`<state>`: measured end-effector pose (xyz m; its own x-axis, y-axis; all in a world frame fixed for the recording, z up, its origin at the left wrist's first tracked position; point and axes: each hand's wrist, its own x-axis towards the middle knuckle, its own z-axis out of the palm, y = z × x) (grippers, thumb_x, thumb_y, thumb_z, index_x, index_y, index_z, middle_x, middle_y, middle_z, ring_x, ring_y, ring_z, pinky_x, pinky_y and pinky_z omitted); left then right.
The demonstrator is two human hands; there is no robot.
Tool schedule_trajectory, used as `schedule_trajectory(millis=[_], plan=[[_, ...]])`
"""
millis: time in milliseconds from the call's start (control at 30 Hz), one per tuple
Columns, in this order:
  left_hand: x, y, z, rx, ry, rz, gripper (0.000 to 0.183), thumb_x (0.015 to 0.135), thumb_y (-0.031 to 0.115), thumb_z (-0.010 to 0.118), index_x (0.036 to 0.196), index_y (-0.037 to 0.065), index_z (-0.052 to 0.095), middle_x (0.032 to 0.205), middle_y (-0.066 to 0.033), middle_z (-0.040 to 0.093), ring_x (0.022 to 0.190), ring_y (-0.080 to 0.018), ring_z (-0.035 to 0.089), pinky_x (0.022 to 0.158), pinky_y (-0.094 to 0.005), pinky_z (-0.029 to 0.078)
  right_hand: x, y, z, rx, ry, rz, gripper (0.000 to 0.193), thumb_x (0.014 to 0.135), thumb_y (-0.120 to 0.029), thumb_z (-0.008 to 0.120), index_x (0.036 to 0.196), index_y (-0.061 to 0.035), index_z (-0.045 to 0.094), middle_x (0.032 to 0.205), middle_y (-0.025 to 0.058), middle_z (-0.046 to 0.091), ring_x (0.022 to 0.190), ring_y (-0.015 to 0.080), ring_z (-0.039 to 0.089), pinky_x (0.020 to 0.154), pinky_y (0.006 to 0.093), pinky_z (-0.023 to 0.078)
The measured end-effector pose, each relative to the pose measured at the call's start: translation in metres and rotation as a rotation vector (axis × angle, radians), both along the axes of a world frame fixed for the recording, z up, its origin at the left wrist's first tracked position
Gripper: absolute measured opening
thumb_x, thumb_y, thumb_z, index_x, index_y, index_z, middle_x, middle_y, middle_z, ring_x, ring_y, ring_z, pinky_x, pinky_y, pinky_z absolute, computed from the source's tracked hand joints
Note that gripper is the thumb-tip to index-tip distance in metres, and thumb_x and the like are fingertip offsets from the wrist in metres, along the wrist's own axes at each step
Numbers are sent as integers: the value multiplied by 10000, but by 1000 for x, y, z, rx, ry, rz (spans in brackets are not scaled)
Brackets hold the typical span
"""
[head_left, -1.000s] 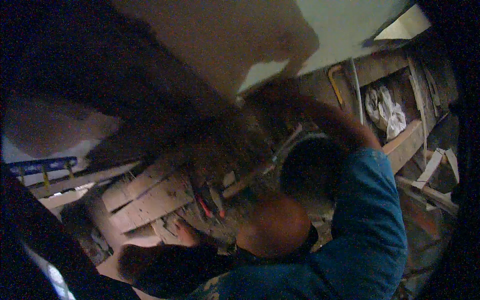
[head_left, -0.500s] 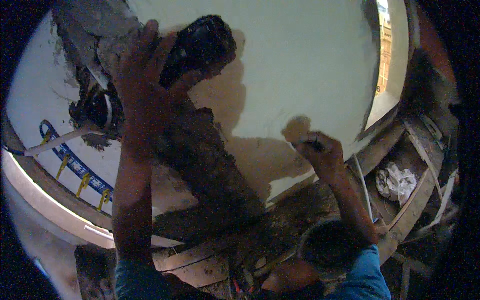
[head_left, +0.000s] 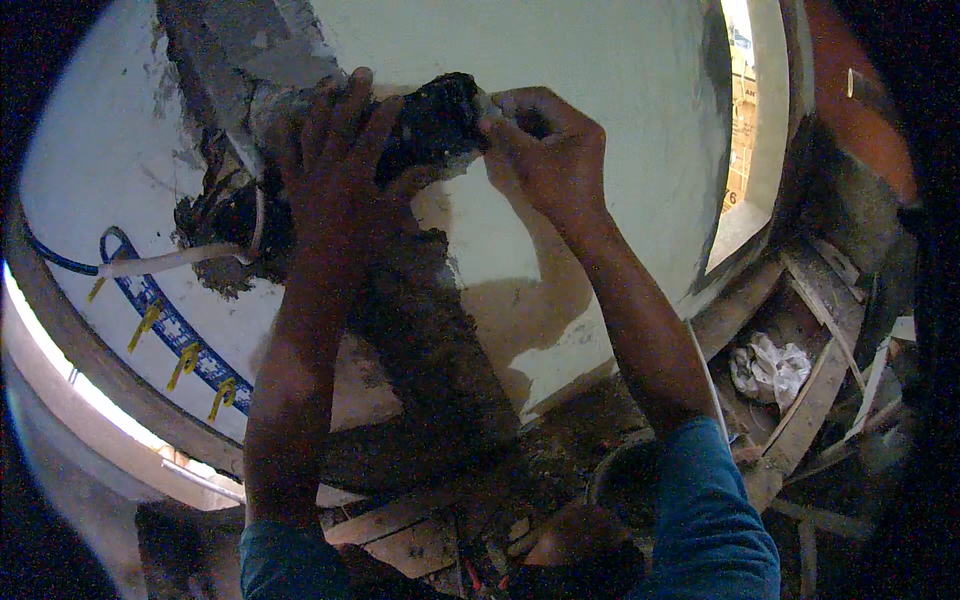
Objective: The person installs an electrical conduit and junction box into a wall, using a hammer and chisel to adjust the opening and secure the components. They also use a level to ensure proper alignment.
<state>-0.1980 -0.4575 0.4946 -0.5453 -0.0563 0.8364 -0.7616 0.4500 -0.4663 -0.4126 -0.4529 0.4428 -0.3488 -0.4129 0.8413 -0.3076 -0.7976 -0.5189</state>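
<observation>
The right hand point(head_left: 555, 140) has thumb and forefinger drawn together at the right edge of a black patch point(head_left: 435, 120) on the far part of the pale wall point(head_left: 600, 50); something small and light seems to sit between the fingertips, but I cannot tell what it is, or whether the patch is a hole or a dark thing set into one. The left hand point(head_left: 335, 190) lies just left of that patch, fingers spread over the rough grey channel point(head_left: 245, 45) broken into the plaster, probably bracing there, though whether it also presses something beneath the palm is hidden. The step in hand looks to be fine fingertip work at the patch's edge, with the left hand steadying; the next move seems to call for a light, sure pinch on the right and a firm left palm, since the broken edge could well crumble. Outward to the left, a pale tube point(head_left: 180, 262) with a dark end bends out of a jagged hole point(head_left: 225, 270), and nearer hangs a curved blue-and-white strip point(head_left: 165, 318) with yellow ties point(head_left: 183, 368). Well to the right stands a bright window gap point(head_left: 742, 150); nearer, below it, a crumpled white bag point(head_left: 770, 370) lies among wooden boards point(head_left: 815, 400).
</observation>
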Motion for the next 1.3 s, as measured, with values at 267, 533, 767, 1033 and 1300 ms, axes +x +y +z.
schedule_trajectory(millis=[267,533,767,1033,1300], plan=[[-2,2,-3,-4,31,-16,728,714,440,794,1368,208,575,1558,-41,395,1425,-308,349,1170,-605,168,-3,-14,0,-455,325,-412,120,826,-109,712,935,-59,708,895,131,693,805,310,679,698,398,566],[0,-5,0,-41,19,-43,726,707,445,794,1362,220,574,1547,-33,407,1418,-305,359,1169,-599,172,-5,-6,12,-197,556,-584,122,819,-152,641,904,-81,691,886,153,656,842,381,664,726,483,556],[1,-8,1,-38,-10,-10,715,715,443,788,1359,222,571,1543,-37,412,1431,-297,348,1173,-594,174,-4,-4,12,-151,558,-592,164,830,-171,630,974,-109,678,926,159,638,858,374,671,717,486,567],[-1,-10,-1,-63,15,-46,703,731,467,769,1356,214,571,1538,-34,411,1421,-295,350,1166,-596,183,-9,-4,12,-149,644,-664,237,848,-188,623,1074,-128,656,954,137,649,869,363,675,694,479,570],[-1,-28,3,-202,-7,-51,744,689,481,792,1342,193,580,1525,-46,425,1399,-305,371,1158,-605,184,-2,5,-10,-112,501,-482,236,856,-196,745,1031,-40,724,894,132,702,782,276,705,686,360,558]])
